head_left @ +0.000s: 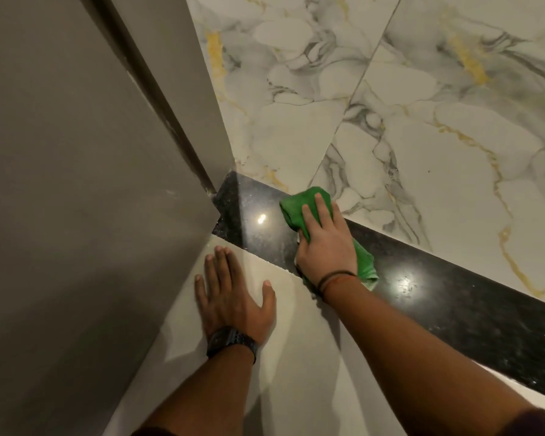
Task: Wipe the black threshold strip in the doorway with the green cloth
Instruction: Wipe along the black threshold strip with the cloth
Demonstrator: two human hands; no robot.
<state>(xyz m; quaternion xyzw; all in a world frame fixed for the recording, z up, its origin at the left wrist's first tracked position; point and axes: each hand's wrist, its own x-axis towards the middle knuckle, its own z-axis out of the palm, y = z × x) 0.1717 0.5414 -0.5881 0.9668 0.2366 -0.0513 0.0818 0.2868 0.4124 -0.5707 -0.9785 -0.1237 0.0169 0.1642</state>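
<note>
The black threshold strip point(422, 291) runs diagonally across the floor, from the foot of the grey door frame point(202, 99) at upper left down toward the lower right edge of the view, and its polished, speckled surface carries two bright reflections of a light. On one side of it lies white marble-pattern tile point(406, 121) with grey and gold veins; on the near side lies plain beige tile point(296, 341). The green cloth point(309, 201) sits bunched on the strip toward its door-frame end, its far edge reaching the seam with the marble tile. The right hand point(323, 243) lies palm-down on top of the cloth and presses it onto the strip, fingers spread forward over the fabric — a folded tail of the cloth shows just beside the wrist, which wears a thin dark band point(335, 277). The left hand point(232, 297) holds nothing: it rests flat and spread on the beige tile, fingers pointing toward the strip but short of it, close to the grey wall panel point(76, 184) on the left. A dark wristwatch point(232, 343) sits on that wrist. The two hands are apart, with the edge of the strip between them.
</note>
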